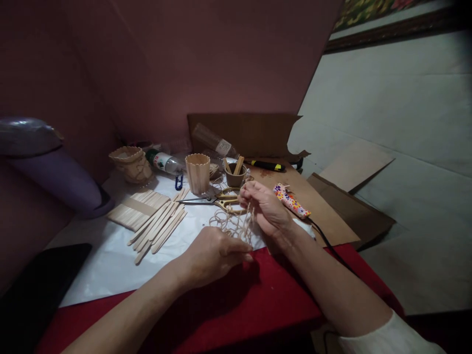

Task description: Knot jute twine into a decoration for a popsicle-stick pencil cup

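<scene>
Loose loops of thin twine point(230, 223) lie tangled on the white sheet and run up between my hands. My left hand point(217, 250) pinches a part of the twine low, over the red cloth's edge. Higher and to the right, my right hand point(265, 206) has its fingers closed around strands that hang from it. Just beyond the tangle lie scissors point(201, 201) with gold handles, blades pointing left. A cup made of wooden sticks point(198, 174) stands upright behind them. The twine's ends are too small to make out.
Several loose craft sticks point(158, 231) lie beside a banded bundle point(138, 209). A brown pot point(235, 175) holds short sticks. A flower-patterned glue gun point(292, 200) and a utility knife point(267, 165) rest on cardboard point(332, 221). Plastic bottles point(165, 161) lie behind; a second stick cup point(132, 164) stands left.
</scene>
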`<action>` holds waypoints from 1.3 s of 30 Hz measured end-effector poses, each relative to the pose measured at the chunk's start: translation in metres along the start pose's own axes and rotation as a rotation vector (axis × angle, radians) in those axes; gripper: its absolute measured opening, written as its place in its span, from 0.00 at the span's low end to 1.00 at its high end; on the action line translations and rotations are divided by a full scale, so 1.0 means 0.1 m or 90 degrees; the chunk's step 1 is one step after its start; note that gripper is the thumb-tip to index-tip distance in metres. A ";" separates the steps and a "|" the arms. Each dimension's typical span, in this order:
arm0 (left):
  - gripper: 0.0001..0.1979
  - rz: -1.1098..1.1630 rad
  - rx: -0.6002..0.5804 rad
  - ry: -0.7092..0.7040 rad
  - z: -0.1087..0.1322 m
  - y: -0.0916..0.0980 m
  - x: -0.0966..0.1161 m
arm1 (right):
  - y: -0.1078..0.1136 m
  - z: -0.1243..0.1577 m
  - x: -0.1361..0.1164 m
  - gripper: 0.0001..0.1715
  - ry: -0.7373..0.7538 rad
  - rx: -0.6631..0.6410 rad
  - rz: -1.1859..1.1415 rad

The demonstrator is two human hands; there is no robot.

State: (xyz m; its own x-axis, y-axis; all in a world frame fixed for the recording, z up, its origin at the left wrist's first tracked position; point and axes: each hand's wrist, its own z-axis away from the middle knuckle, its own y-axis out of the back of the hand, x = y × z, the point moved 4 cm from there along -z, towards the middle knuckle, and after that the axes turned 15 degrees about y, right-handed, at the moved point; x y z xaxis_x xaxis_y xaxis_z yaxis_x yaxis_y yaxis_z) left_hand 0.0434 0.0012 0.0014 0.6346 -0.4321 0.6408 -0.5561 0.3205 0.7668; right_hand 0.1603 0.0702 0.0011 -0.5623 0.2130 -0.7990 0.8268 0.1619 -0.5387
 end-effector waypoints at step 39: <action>0.10 0.533 0.261 0.266 -0.12 0.34 -0.37 | -0.21 0.28 0.24 0.11 0.036 -0.145 0.298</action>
State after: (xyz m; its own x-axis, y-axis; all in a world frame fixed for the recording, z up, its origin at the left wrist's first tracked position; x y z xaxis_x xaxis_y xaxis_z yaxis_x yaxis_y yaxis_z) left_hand 0.0075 0.0376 0.0042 0.0503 0.1513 0.9872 -0.9983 0.0374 0.0451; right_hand 0.1301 0.0450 -0.0146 -0.1383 0.3642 -0.9210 0.9692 0.2411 -0.0502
